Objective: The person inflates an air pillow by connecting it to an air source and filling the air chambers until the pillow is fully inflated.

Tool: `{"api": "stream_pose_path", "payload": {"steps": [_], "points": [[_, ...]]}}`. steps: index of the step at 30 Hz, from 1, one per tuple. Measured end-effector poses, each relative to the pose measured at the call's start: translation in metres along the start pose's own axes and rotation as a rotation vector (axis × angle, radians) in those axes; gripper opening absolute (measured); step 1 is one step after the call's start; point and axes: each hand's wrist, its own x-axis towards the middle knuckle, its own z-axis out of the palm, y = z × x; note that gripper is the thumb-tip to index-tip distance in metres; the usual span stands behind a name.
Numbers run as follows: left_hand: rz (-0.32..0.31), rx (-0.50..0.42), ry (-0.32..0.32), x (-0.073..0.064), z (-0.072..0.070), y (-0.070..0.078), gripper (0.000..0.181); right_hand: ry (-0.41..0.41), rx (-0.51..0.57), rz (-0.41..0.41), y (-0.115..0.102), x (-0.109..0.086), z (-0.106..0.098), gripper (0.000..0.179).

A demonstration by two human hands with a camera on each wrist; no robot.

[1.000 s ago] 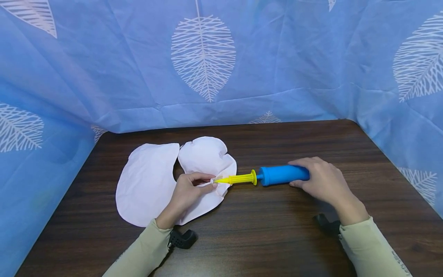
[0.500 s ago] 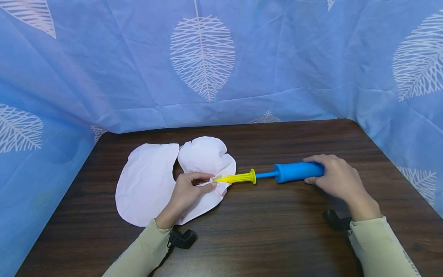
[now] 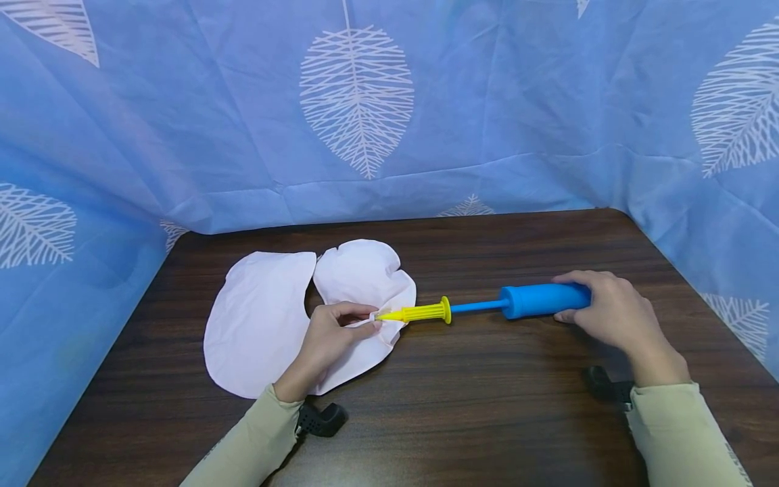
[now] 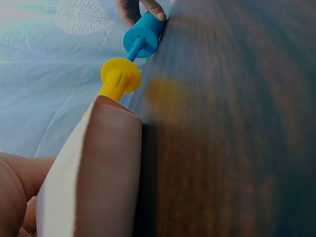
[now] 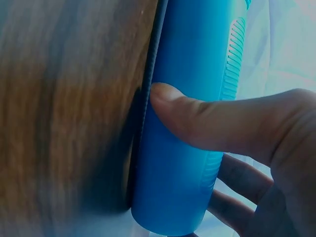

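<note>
A hand pump lies sideways over the table, with a blue barrel (image 3: 541, 300), a thin blue rod (image 3: 477, 306) and a yellow nozzle end (image 3: 426, 312). My right hand (image 3: 615, 314) grips the barrel near its far right end; the right wrist view shows the thumb (image 5: 197, 118) across it. My left hand (image 3: 331, 341) pinches the valve of a white inflatable neck pillow (image 3: 258, 325) around the nozzle's yellow tip. The pillow is U-shaped and wrinkled, its right lobe (image 3: 359, 270) puckered. In the left wrist view its edge (image 4: 106, 168) hides the nozzle tip.
A dark wooden table (image 3: 462, 419) carries everything. Blue cloth (image 3: 499, 101) with white leaf prints hangs behind it and along both sides. Black wrist devices (image 3: 322, 419) sit below both hands.
My right hand has pulled the barrel to the right, and much more of the blue rod shows. The left hand, nozzle and pillow have stayed in place.
</note>
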Motion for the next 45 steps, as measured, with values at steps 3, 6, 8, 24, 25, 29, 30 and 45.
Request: {"api": "stream_pose_path", "payload": {"steps": [3, 6, 8, 24, 25, 29, 30, 45], "points": [[0.000, -0.002, -0.001, 0.000, 0.000, 0.000, 0.021, 0.000, -0.006, 0.007, 0.004, 0.000, -0.002, 0.060], [0.003, -0.002, 0.000, 0.000, 0.000, 0.001, 0.021, -0.003, -0.009, 0.012, 0.006, 0.000, -0.004, 0.060], [0.003, -0.004, 0.000, 0.000, 0.000, 0.000, 0.022, -0.005, -0.008, 0.016, 0.007, 0.000, -0.005, 0.060], [-0.002, -0.003, 0.006, 0.000, 0.000, 0.000, 0.022, -0.011, -0.030, 0.054, 0.019, 0.000, -0.011, 0.061], [-0.002, -0.004, 0.007, 0.000, 0.000, 0.000, 0.022, -0.014, -0.029, 0.056, 0.019, 0.000, -0.012, 0.061], [-0.005, -0.014, 0.008, 0.000, -0.001, -0.001, 0.022, -0.016, -0.032, 0.057, 0.018, -0.002, -0.012, 0.060], [-0.006, -0.018, 0.008, 0.000, -0.001, -0.001, 0.022, -0.015, -0.032, 0.054, 0.017, -0.002, -0.012, 0.060], [0.001, -0.030, 0.024, 0.000, -0.002, -0.002, 0.023, -0.044, -0.011, -0.028, -0.008, -0.002, -0.005, 0.061]]}}
